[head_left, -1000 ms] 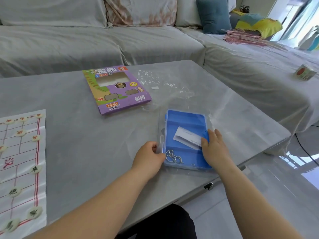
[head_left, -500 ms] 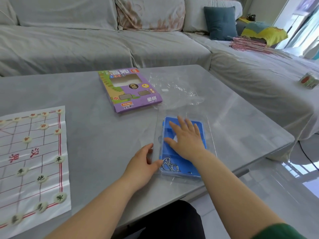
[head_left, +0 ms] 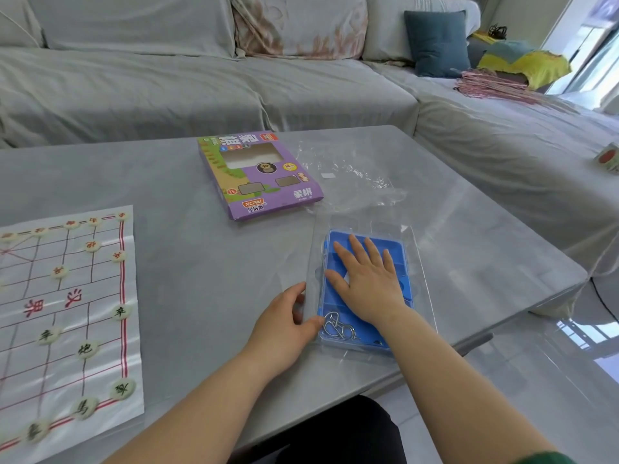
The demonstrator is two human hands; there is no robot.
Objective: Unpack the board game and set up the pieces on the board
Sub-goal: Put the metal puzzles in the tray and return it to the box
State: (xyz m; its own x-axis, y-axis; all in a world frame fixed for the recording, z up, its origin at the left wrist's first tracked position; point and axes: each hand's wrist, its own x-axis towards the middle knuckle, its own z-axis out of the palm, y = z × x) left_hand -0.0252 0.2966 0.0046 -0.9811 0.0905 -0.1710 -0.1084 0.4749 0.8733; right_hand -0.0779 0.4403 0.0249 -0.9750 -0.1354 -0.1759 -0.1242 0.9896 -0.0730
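Tray pinned flat, cover edge pinched.

The right hand (head_left: 368, 283) lies palm-down on the blue tray (head_left: 397, 249), all 5 fingers straight and spread, probably to steady it on the table (head_left: 187, 279). Just left of that thumb, the left hand (head_left: 284, 323) curls thumb and fingertips onto the clear cover (head_left: 311, 262) edge, apparently so that it can shift against the held tray. Metal rings (head_left: 335, 326) sit between the 2 wrists. The board (head_left: 67, 296), pieces (head_left: 119, 311) already on it, lies well left of the left fingers. The purple box (head_left: 258, 175) is beyond all fingertips.
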